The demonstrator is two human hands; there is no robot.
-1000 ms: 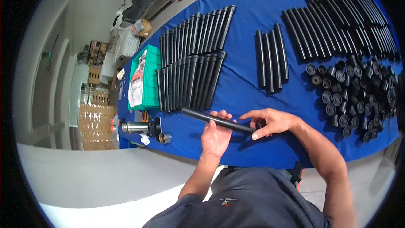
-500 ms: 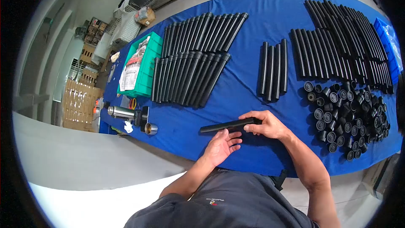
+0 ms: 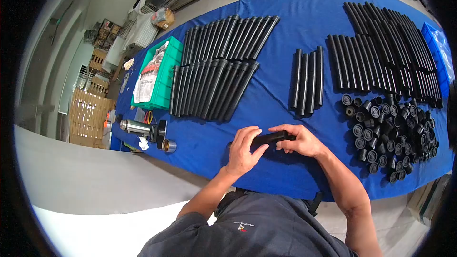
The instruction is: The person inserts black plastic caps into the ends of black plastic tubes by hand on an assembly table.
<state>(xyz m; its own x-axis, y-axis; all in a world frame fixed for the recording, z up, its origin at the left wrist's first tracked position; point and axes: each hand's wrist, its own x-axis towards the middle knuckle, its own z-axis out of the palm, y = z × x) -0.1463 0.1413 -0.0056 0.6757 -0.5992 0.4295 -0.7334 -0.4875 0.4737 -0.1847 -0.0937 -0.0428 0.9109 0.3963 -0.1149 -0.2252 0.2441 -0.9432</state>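
A black tube [image 3: 269, 138] lies roughly level between my two hands, over the blue cloth near the table's front edge. My left hand [image 3: 243, 152] is wrapped round its left part, with the palm hiding much of it. At the tube's right end, the fingers of my right hand [image 3: 300, 140] pinch it; whether a cap sits there is too hidden to tell. Beyond my hands lie several loose black tubes [image 3: 312, 83] side by side. To the right is a heap of round black caps [image 3: 376, 112].
Rows of capped black tubes [image 3: 214, 83] lie at the left, beside a green crate [image 3: 164, 78]. A steel flask [image 3: 138, 127] and a metal cup [image 3: 169, 145] stand near the left front edge. More tubes [image 3: 362, 62] and a blue crate [image 3: 435, 57] are at the right.
My left hand has moved up from under the tube and closed over its left part. My right hand stays at the right end.
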